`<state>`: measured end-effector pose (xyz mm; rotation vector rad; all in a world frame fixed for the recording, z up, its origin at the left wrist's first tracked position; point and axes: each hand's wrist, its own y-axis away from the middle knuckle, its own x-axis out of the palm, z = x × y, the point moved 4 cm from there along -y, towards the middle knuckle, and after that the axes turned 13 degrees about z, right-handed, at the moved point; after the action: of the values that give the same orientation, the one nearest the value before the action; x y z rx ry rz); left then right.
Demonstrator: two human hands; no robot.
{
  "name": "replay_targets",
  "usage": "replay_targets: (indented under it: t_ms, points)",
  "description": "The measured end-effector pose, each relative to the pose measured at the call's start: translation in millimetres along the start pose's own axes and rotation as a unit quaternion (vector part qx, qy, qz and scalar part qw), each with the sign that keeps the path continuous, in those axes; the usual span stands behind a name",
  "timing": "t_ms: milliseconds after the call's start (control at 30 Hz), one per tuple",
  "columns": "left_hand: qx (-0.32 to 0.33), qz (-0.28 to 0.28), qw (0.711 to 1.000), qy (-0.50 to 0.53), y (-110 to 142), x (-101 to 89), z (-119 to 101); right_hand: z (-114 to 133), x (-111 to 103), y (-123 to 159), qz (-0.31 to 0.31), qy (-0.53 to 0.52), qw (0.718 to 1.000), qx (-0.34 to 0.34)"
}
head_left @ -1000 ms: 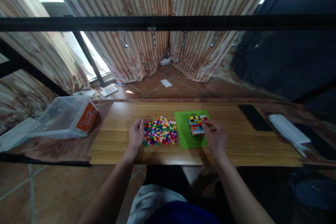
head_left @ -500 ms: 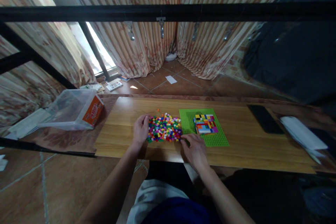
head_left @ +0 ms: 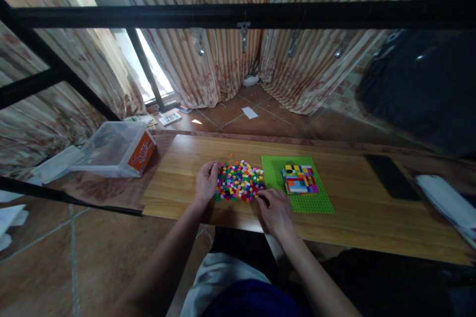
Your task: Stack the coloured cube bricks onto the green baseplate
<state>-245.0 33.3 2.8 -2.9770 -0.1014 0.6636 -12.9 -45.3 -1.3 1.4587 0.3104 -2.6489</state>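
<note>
Head view. At left edge of loose brick pile: left hand, fingers bent; cannot tell whether gripping any brick. At pile's lower right edge: right hand, fingertips down by bricks; cannot tell whether pinching one. Pile on wooden table, between hands. Right of pile: green baseplate, bearing multicoloured brick build, apart from both hands. Beyond table's left end: clear box, orange-labelled.

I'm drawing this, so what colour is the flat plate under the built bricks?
The flat plate is bright green; it shows best in the head view.
</note>
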Motion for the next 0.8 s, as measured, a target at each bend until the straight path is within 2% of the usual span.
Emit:
replay_targets:
  t_ms: [367,467,533,700,800]
  points:
    - [-0.001,0.002,1.0,0.008,0.8,-0.4,-0.9,6.3,-1.2,-17.5,-0.013,-0.008,1.0,0.001]
    - [-0.005,0.0,1.0,0.006,0.9,-0.8,-0.7,7.9,-3.4,-20.0,-0.014,-0.054,0.998,0.008]
    - [-0.004,0.0,1.0,0.003,1.0,-1.1,-1.4,7.3,-5.3,-20.0,-0.012,-0.125,0.992,0.019]
    - [0.002,0.007,1.0,0.005,0.5,-1.2,-0.4,1.6,-10.2,-15.9,-0.015,-0.34,0.938,0.062]
    - [0.001,0.007,1.0,0.006,-0.9,-0.9,2.4,-1.6,-9.9,-13.3,-0.012,-0.447,0.888,0.108]
